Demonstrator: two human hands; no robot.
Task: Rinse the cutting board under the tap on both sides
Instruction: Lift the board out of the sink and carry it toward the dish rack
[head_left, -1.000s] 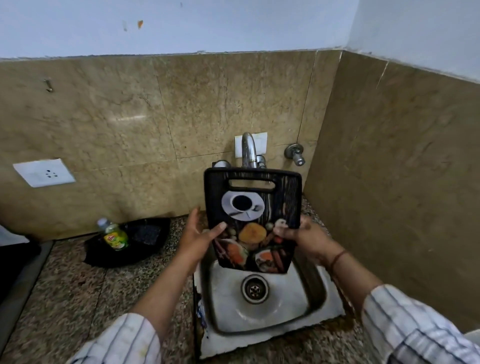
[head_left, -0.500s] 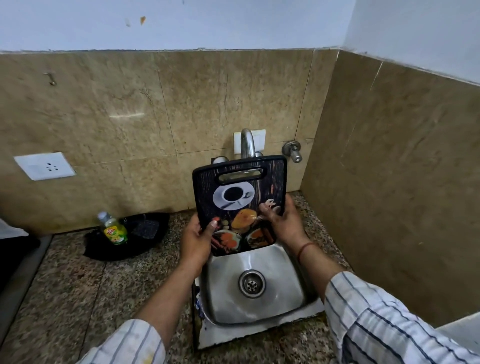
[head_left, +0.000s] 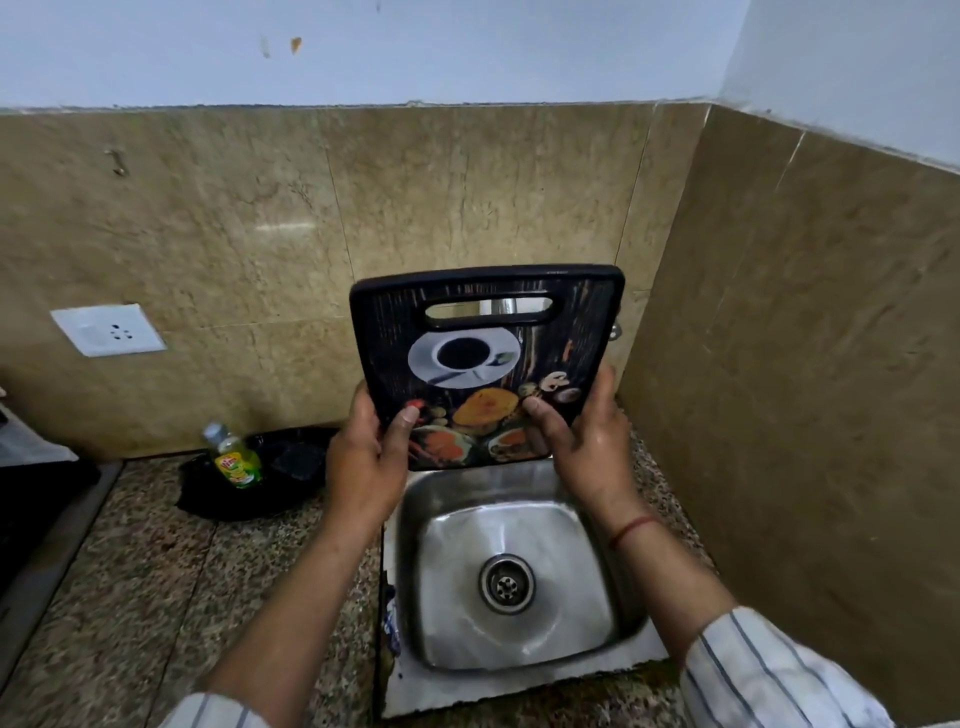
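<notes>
A black cutting board (head_left: 483, 364) printed with a coffee cup and food stands upright above the back of the steel sink (head_left: 587, 530), printed side facing me. My left hand (head_left: 363, 457) grips its lower left edge. My right hand (head_left: 587, 436) grips its lower right edge. The board hides the tap (head_left: 496, 305) almost fully; only a strip of metal shows through the handle slot. I see no water running.
A green dish-soap bottle (head_left: 235, 457) stands on a black tray (head_left: 291, 467) left of the sink on the speckled granite counter (head_left: 130, 597). A white wall socket (head_left: 109, 330) sits at left. Tiled walls close in behind and at right.
Both hands have lifted the board upward out of the sink basin; its bottom edge now clears the sink's back rim. The left hand went from open beside it to gripping it.
</notes>
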